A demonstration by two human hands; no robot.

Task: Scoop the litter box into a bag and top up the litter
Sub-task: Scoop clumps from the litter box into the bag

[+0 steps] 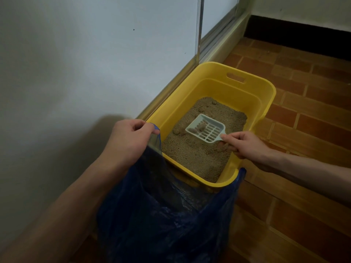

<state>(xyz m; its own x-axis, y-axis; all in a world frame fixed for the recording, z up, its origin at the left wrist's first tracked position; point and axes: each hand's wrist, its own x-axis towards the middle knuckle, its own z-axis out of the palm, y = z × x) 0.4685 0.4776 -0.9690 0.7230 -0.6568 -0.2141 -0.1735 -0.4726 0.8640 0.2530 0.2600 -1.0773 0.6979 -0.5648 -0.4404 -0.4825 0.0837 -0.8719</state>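
A yellow litter box (266, 92) stands on the floor against the wall, holding sandy brown litter (197, 154). My right hand (241, 143) grips the handle of a pale slotted scoop (206, 130) held just above the litter, with a few dark clumps in its far end. More clumps lie in the litter near the back. My left hand (129, 137) pinches the rim of a dark blue plastic bag (163, 215), which hangs open in front of the box's near edge.
A white wall (76, 63) runs along the left, with a metal sliding-door track (214, 40) behind the box. Brown brick-pattern floor tiles (303, 111) spread to the right, and a dark skirting (296, 35) lines the far wall.
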